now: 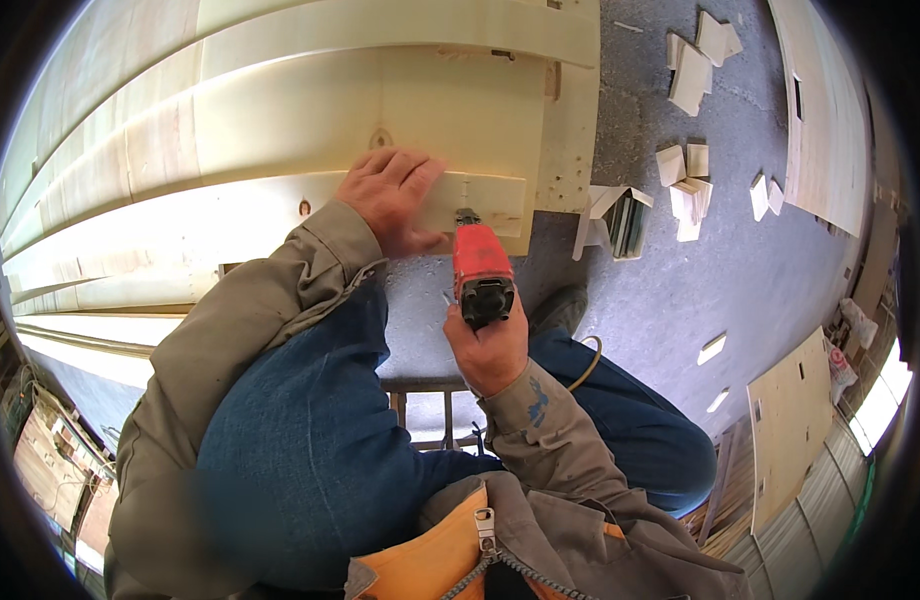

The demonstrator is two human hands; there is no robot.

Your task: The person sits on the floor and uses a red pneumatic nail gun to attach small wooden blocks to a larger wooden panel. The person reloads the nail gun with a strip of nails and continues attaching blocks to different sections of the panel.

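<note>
My right hand (492,348) grips a red and black nail gun (482,258) by its handle. The gun's nose rests at the near edge of a narrow pale board (500,200), close to the board's right end. My left hand (390,195) lies on the same board, just left of the gun, with fingers spread and slightly blurred. This board lies on top of a large wooden panel (460,120). A yellow hose (592,365) curves over my right leg; where it joins the gun is hidden.
Small wood offcuts (690,80) lie scattered on the grey floor to the right, with more blocks (688,195) nearer. A box-like bundle of thin pieces (625,222) stands beside the panel's corner. Large boards (820,120) line the right side. A sheet with slots (788,430) leans at lower right.
</note>
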